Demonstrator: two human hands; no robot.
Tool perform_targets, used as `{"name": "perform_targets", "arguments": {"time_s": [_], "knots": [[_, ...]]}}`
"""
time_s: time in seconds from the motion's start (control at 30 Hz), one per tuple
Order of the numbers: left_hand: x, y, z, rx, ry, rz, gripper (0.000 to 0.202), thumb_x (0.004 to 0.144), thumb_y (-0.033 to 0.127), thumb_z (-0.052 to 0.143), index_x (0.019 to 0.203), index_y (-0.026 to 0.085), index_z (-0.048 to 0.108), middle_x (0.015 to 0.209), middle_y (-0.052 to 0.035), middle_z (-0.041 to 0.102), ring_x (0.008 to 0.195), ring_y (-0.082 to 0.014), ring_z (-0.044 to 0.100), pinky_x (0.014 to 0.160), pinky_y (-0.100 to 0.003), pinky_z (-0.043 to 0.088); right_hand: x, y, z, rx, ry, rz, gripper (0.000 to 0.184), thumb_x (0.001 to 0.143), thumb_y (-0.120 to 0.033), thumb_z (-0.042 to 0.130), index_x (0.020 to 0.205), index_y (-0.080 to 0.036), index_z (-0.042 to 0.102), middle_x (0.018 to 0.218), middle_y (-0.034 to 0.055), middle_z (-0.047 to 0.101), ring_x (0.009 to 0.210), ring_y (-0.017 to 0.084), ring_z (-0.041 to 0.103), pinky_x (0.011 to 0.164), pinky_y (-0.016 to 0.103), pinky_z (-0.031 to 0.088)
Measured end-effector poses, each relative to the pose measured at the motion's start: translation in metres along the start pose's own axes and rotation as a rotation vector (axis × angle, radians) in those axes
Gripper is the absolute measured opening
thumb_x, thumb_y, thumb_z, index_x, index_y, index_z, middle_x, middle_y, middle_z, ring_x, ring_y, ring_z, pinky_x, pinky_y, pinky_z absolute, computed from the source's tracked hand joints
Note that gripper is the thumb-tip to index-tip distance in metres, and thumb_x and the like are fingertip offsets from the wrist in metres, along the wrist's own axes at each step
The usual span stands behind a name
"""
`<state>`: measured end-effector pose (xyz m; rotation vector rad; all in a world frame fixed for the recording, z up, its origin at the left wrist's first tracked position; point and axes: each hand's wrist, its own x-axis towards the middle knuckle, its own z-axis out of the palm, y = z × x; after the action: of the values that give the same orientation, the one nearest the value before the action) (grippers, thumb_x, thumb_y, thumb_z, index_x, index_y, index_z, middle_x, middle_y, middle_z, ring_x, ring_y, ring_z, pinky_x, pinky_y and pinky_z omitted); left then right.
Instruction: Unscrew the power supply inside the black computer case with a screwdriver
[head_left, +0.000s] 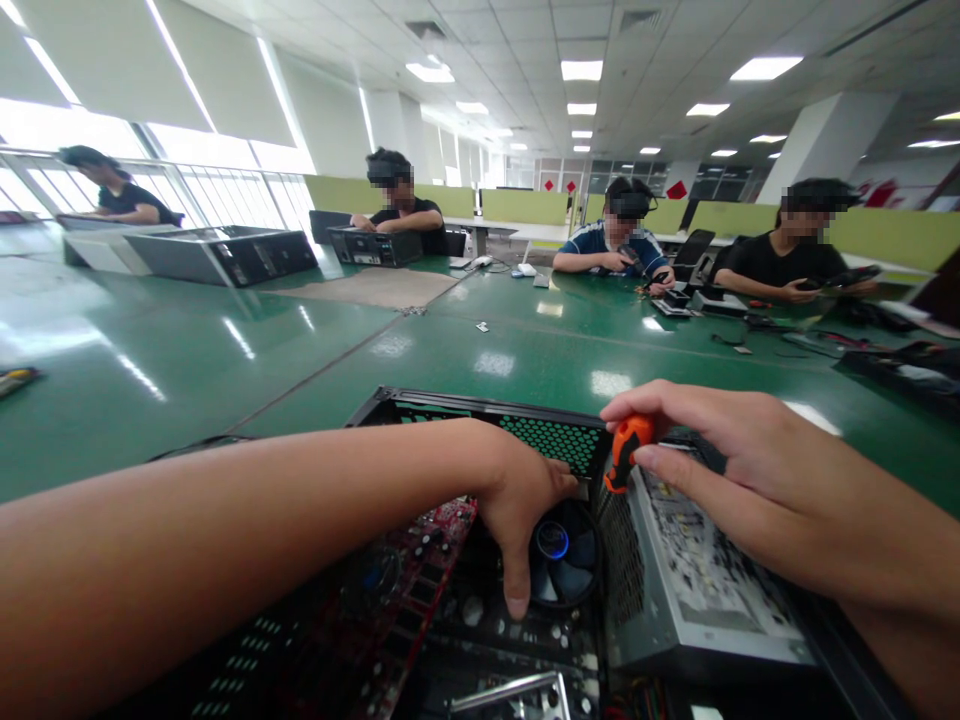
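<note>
An open black computer case (480, 408) lies in front of me. My left hand (521, 495) reaches inside it, over the left edge of a black cooling fan (574, 555). Its thumb points down, apart from the fingers, which stretch toward the perforated back panel; the fingertips are partly hidden. Between the fingers and thumb of my right hand (697, 440) is an orange and black screwdriver (628, 450), held upright above the case, its shaft not visible. Beneath that hand sits a metal power supply (720, 590) with a label. A red circuit card (420, 600) stands left of the fan.
The case rests on a green table (315, 360). Across it, several people work. A computer case (225, 250) lies at the far left, and another (375, 245) stands before a person. Cables and dark parts (900, 365) lie at the right; a yellow-handled tool (16, 380) is at the left edge.
</note>
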<state>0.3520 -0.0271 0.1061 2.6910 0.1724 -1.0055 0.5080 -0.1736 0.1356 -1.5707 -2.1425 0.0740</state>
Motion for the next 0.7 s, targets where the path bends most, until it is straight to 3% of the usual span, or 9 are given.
{"name": "perform_targets", "arguments": {"time_s": [0.27, 0.5, 0.57, 0.7], "knots": [[0.0005, 0.0012, -0.0011, 0.001, 0.006, -0.008, 0.123, 0.049, 0.044, 0.079, 0.152, 0.009, 0.023, 0.155, -0.0192, 0.032, 0.14, -0.0304, 0.039, 0.116, -0.034, 0.03, 0.0022, -0.0005, -0.001, 0.007, -0.047, 0.025, 0.025, 0.098, -0.026, 0.049, 0.121, -0.028, 0.057, 0.11, 0.0027, 0.069, 0.096, 0.02, 0.066, 0.08, 0.034, 0.051], [-0.0009, 0.0036, -0.0017, -0.021, 0.011, -0.016, 0.118, 0.049, 0.039, 0.078, 0.151, 0.009, 0.026, 0.155, -0.0171, 0.034, 0.142, -0.0296, 0.036, 0.116, -0.033, 0.029, 0.0029, 0.0012, -0.0001, -0.039, -0.019, 0.07, 0.014, 0.09, -0.038, 0.063, 0.095, -0.026, 0.06, 0.084, 0.0003, 0.069, 0.069, 0.018, 0.063, 0.058, 0.031, 0.045], [-0.0012, 0.0036, -0.0015, -0.016, 0.016, -0.018, 0.118, 0.049, 0.039, 0.079, 0.151, 0.009, 0.027, 0.154, -0.0172, 0.036, 0.141, -0.03, 0.038, 0.116, -0.034, 0.031, 0.0021, 0.0004, 0.0009, -0.034, -0.019, 0.053, 0.011, 0.091, -0.037, 0.062, 0.096, -0.027, 0.061, 0.086, -0.0014, 0.069, 0.07, 0.017, 0.063, 0.06, 0.03, 0.047], [-0.0002, 0.001, 0.0002, -0.012, 0.026, 0.0, 0.119, 0.048, 0.04, 0.079, 0.151, 0.011, 0.027, 0.152, -0.0176, 0.038, 0.14, -0.0301, 0.04, 0.115, -0.035, 0.032, -0.0004, -0.0002, 0.0015, -0.027, -0.014, 0.026, 0.021, 0.096, -0.029, 0.051, 0.115, -0.031, 0.06, 0.109, -0.002, 0.071, 0.095, 0.017, 0.066, 0.08, 0.031, 0.05]]}}
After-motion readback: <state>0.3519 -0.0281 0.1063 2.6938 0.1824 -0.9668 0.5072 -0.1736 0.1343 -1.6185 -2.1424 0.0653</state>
